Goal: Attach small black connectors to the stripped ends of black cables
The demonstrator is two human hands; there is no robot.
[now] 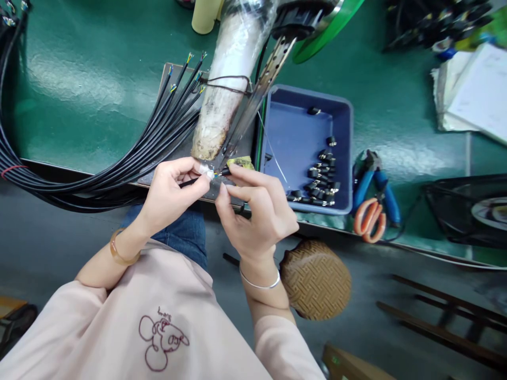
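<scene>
My left hand (176, 187) pinches the end of a black cable (188, 182), with a bit of white material at its fingertips. Small coloured wires show at the cable's tip. Close by on the right, my right hand (259, 211) has its thumb and forefinger slightly apart beside a small black piece (225, 171) that touches the wires; whether its fingers grip that piece is unclear. Just above both hands are the tip of a perforated metal rod (271, 66) and the lower end of a plastic-wrapped tube (224, 79). A yellowish sponge (241, 162) lies behind my right fingers.
Black cables (119, 174) with stripped ends fan out at left. A blue bin (348, 158) at right holds several black connectors (322, 174). Beyond it lie blue-handled cutters (366, 182), orange-handled pliers (370, 219) and papers (479, 95). A woven stool (317, 279) stands below the table edge.
</scene>
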